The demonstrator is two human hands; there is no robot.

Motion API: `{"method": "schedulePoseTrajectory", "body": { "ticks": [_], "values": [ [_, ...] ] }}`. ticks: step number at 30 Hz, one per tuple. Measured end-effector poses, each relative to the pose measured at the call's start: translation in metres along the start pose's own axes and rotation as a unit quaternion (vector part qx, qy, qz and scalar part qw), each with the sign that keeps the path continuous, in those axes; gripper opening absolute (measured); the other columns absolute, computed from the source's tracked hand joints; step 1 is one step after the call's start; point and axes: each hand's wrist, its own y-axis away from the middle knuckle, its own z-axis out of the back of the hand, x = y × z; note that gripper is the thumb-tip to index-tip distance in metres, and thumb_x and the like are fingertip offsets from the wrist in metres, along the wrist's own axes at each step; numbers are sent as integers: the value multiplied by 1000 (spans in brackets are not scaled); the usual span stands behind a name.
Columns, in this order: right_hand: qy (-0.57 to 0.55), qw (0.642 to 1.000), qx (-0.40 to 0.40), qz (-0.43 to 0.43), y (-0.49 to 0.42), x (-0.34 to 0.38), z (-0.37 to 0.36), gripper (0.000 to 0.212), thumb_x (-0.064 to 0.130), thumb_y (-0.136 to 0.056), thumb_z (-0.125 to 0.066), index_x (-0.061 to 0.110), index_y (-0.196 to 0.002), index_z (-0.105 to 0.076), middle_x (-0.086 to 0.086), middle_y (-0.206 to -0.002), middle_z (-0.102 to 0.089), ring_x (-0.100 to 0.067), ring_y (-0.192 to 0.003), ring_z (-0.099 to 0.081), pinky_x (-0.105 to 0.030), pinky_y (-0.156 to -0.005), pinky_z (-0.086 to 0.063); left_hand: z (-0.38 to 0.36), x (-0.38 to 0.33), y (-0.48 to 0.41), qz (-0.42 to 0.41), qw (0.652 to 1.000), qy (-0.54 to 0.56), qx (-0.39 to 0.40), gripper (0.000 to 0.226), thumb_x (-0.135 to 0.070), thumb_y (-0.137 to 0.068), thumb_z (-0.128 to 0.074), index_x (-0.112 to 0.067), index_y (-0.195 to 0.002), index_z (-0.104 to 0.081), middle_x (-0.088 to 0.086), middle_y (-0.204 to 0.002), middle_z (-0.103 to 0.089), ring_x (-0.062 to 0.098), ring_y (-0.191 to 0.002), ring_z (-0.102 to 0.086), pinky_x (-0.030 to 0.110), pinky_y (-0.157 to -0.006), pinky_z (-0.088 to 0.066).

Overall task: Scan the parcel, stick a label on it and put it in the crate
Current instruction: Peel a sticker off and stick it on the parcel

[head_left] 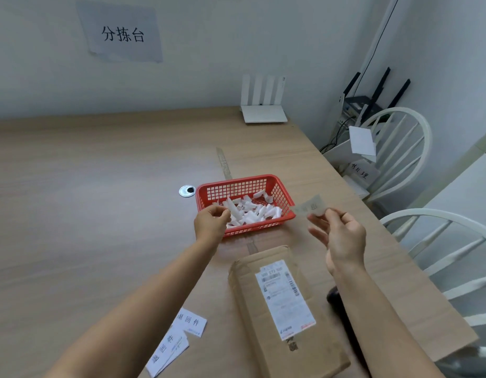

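Note:
A flat brown cardboard parcel (277, 317) with a white shipping slip lies on the wooden table (86, 200) in front of me. My right hand (343, 238) is raised above the parcel's far end and pinches a small peeled label (310, 205) between thumb and fingertips. My left hand (212, 222) hovers at the near left rim of a red mesh basket (284, 197), fingers curled over a scrap of white backing paper. The basket holds several white backing strips (250, 211). A dark scanner (335, 296) lies partly hidden behind my right forearm.
Printed label sheets (179, 336) lie near the table's front edge, left of the parcel. A white router (263, 105) stands at the back. A round cable grommet (187, 191) is left of the basket. White chairs (400, 148) and a black router stand to the right.

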Motion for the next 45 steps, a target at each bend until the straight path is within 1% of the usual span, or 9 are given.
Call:
{"method": "schedulePoseTrajectory", "body": {
  "ticks": [9, 11, 14, 17, 24, 30, 33, 39, 45],
  "values": [
    [47, 996, 71, 8, -12, -23, -5, 20, 3, -90, -49, 14, -77, -59, -7, -82, -68, -7, -62, -70, -16, -48, -53, -34, 5, -71, -49, 983, -173, -31, 17, -15, -80, -64, -17, -64, -61, 13, -81, -74, 27, -77, -69, 43, -78, -57],
    [63, 994, 90, 15, -14, -28, -7, 20, 2, -90, -51, 14, -77, -61, -5, -82, -69, -7, -65, -71, -16, -51, -54, -35, 8, -70, -61, 976, -210, -23, 7, -20, -79, -68, -13, -79, -65, 9, -90, -73, 26, -84, -67, 39, -81, -55],
    [88, 989, 113, 23, -13, -37, -11, 16, 2, -88, -55, 14, -81, -64, -5, -83, -69, -9, -66, -70, -18, -57, -57, -29, 17, -67, -53, 967, -249, -10, 40, -16, -78, -69, -13, -116, -58, 8, -112, -67, 27, -100, -63, 39, -87, -51],
    [98, 986, 128, 31, -11, -46, -13, 16, 0, -84, -60, 16, -83, -65, -4, -84, -68, -16, -72, -68, -20, -63, -58, -23, 20, -59, -47, 964, -263, 7, 46, -15, -79, -67, -12, -123, -54, 11, -117, -65, 27, -102, -62, 40, -90, -51],
    [195, 954, 177, 142, 2, -66, -17, 30, -6, -78, -64, 20, -93, -62, -3, -97, -67, 8, -83, -65, -6, -74, -50, -25, -7, 18, -35, 988, -27, 146, 26, -27, -91, -50, -8, -92, -68, 3, -77, -68, 12, -72, -64, 20, -68, -53],
    [260, 894, 211, 298, 13, -77, -11, 22, -5, -78, -63, 5, -98, -66, 0, -102, -62, -13, -93, -66, -17, -82, -55, -30, -5, 60, 21, 986, 109, 125, 21, -10, -81, -66, -10, -101, -61, 4, -77, -62, 14, -71, -65, 18, -57, -56],
    [284, 884, 179, 325, 15, -78, -6, 26, 18, -82, -56, 9, -105, -63, -4, -114, -63, -16, -99, -64, -27, -76, -57, -30, -5, 66, 18, 989, 109, 102, 25, -4, -82, -63, -5, -106, -61, 4, -77, -62, 13, -70, -62, 15, -52, -54],
    [252, 950, 160, 87, -13, -66, -3, 29, 21, -83, -64, 15, -111, -57, 2, -101, -62, -12, -84, -60, -22, -74, -49, -32, 3, 67, -22, 996, 23, 84, 26, -7, -81, -65, -12, -107, -64, 8, -86, -64, 15, -74, -63, 14, -51, -54],
    [336, 926, 155, 79, -30, -89, 1, 9, 15, -81, -66, 8, -86, -65, -3, -80, -66, -17, -76, -61, -30, -72, -52, -38, 36, 65, -60, 985, -159, -15, 22, -18, -77, -70, -14, -97, -63, 1, -86, -66, 17, -82, -65, 30, -74, -57]
  ]
}}
